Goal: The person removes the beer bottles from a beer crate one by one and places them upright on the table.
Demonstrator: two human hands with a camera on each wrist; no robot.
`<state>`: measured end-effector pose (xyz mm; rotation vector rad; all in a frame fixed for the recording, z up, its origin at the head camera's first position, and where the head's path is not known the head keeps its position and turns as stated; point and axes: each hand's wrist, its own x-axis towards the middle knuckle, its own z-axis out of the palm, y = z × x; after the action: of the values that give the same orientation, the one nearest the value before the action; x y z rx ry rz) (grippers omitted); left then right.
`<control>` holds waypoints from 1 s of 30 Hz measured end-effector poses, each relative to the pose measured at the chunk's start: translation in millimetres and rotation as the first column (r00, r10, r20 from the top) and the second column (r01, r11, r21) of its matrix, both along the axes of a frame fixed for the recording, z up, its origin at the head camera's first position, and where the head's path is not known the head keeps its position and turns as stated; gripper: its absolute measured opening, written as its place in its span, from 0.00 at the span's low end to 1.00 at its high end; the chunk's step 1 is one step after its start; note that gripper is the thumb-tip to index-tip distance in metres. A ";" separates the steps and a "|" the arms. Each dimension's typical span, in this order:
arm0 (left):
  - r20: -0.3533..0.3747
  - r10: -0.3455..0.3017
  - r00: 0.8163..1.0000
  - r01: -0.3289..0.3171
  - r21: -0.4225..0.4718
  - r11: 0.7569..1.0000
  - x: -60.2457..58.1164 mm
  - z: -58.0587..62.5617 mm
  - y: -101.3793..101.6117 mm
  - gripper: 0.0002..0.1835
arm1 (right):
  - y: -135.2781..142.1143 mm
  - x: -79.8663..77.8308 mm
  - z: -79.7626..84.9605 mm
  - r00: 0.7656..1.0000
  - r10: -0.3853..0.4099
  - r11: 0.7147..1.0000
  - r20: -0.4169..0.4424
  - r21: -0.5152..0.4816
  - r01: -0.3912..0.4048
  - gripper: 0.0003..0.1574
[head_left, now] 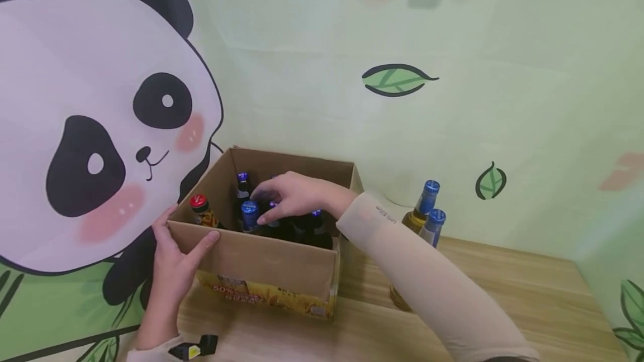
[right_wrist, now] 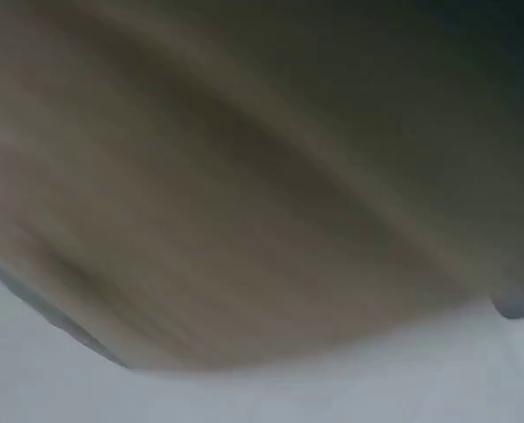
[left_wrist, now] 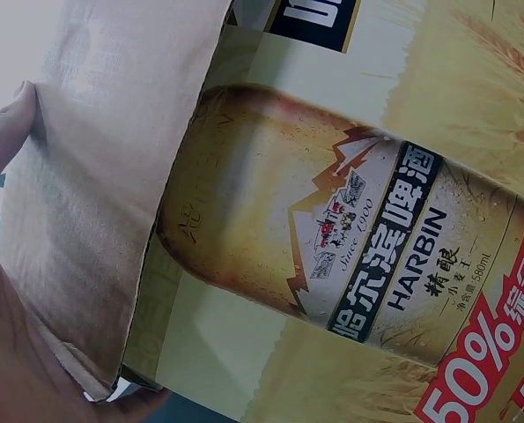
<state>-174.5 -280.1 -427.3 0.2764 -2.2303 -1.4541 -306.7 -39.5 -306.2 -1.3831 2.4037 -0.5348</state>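
Observation:
A cardboard beer box (head_left: 266,258) stands with its top open on the table in the head view. My left hand (head_left: 173,264) grips its near left corner, thumb on the front and fingers at the left side. In the left wrist view, that hand (left_wrist: 11,352) borders the box's plain cardboard flap (left_wrist: 103,176). My right hand (head_left: 294,197) reaches over the box, thumb and fingers apart beside a blue-capped bottle (head_left: 250,215). A red-capped bottle (head_left: 202,208) and several dark bottles stand inside, some partly hidden by the right hand. A blurred brown surface (right_wrist: 226,220) fills most of the right wrist view.
Two blue-capped bottles (head_left: 430,197) stand on the wooden table (head_left: 513,272) right of the box, partly behind the right sleeve (head_left: 432,272). Behind the table hangs a pale green backdrop (head_left: 302,94) with a panda and leaves.

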 end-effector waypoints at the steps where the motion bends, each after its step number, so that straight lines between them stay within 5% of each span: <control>1: -0.003 0.002 1.000 -0.002 0.000 1.000 0.0 -0.2 -0.1 0.52 | 0.0 -0.6 -5.3 1.000 0.003 1.000 0.009 -0.001 -0.003 0.41; 6: -0.011 -0.008 1.000 0.008 0.003 1.000 -0.1 -0.8 -1.0 0.52 | 2.0 -1.2 -29.8 0.992 0.010 1.000 0.123 -0.030 -0.006 0.42; 12: -0.019 -0.012 1.000 0.013 0.007 1.000 -0.1 -1.6 -2.4 0.52 | -2.7 1.0 -35.8 0.971 0.037 0.994 0.236 -0.110 -0.011 0.38; 17: -0.022 -0.024 0.999 0.024 0.019 1.000 -0.4 -2.0 -0.7 0.52 | -4.0 1.5 -35.8 0.969 0.090 0.986 0.229 -0.155 -0.055 0.24; 27: -0.015 -0.023 1.000 0.024 0.014 1.000 0.3 -1.6 -1.7 0.52 | -2.5 3.0 -38.3 0.948 0.174 0.977 0.266 -0.170 -0.131 0.24; 30: -0.019 -0.022 1.000 0.022 0.008 1.000 -0.1 -2.0 -2.3 0.52 | -2.6 2.7 -39.3 0.955 0.202 0.971 0.216 -0.169 -0.167 0.20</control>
<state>-174.6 -282.4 -429.3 0.2400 -2.2196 -1.4715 -303.9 -42.1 -345.4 -1.4964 2.0607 -0.7922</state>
